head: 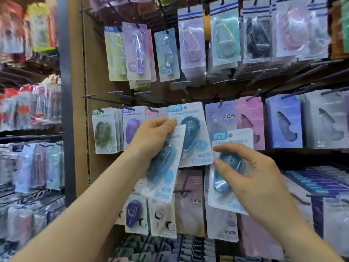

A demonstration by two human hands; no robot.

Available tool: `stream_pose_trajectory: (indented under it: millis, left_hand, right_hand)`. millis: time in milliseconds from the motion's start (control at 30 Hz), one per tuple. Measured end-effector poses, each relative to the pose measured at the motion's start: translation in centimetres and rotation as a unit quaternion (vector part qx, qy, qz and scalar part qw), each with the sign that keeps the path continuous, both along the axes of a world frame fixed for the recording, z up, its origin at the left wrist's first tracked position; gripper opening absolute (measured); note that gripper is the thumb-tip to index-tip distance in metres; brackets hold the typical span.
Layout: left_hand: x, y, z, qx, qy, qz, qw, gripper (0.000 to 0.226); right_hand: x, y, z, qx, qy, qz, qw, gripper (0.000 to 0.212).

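**Two blue correction-tape packs held at the display wall**

Head view: the left hand grasps a tilted blue pack near its top edge. Its fingers are curled over the card, so the pack slants down in front of the lower rows. The right hand holds a second blue pack just beside it, with thumb and fingers pinching round the clear bubble. Behind and between the two, a hanging blue pack of the same kind sits on its hook. A green pack and a purple pack hang to its left. A lilac pack and a pink pack hang to its right, all on the brown display wall.
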State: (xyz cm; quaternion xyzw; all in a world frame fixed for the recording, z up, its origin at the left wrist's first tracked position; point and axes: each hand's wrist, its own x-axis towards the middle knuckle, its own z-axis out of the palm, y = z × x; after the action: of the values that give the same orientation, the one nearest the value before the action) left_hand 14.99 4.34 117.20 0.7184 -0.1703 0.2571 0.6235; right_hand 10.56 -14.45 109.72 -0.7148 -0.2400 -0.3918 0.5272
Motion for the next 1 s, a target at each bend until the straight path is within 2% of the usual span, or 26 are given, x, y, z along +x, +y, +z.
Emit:
stream_pose_trajectory:
  millis: [167, 333, 533, 667, 767, 1000]
  left_hand:
    - [3.5, 1.9, 1.9, 0.018, -0.006, -0.021, 1.0, 0.039]
    - [5.3, 3.0, 2.9, 0.077, -0.017, -0.058, 0.995, 0.037]
    - [6.8, 2.6, 3.7, 0.112, -0.049, -0.037, 0.992, 0.032]
    - [8.2, 2.4, 3.8, 0.146, -0.037, -0.024, 0.988, 0.038]
    - [9.2, 2.1, 4.3, 0.182, -0.038, 0.005, 0.983, 0.034]
    - [10.8, 1.3, 4.9, 0.34, -0.076, 0.16, 0.923, 0.031]
  right_hand:
    - [2.4, 3.8, 1.4, 0.057, -0.039, -0.036, 0.997, 0.02]
    - [2.5, 5.2, 0.8, 0.061, -0.044, -0.067, 0.995, 0.02]
    - [2.3, 5.4, 0.8, 0.052, -0.036, -0.081, 0.995, 0.022]
    - [2.8, 4.7, 0.8, 0.012, -0.014, -0.102, 0.995, 0.039]
    - [3.1, 4.2, 0.7, 0.0, 0.001, -0.118, 0.993, 0.053]
    - [3.6, 4.2, 1.0, 0.035, 0.004, -0.112, 0.993, 0.084]
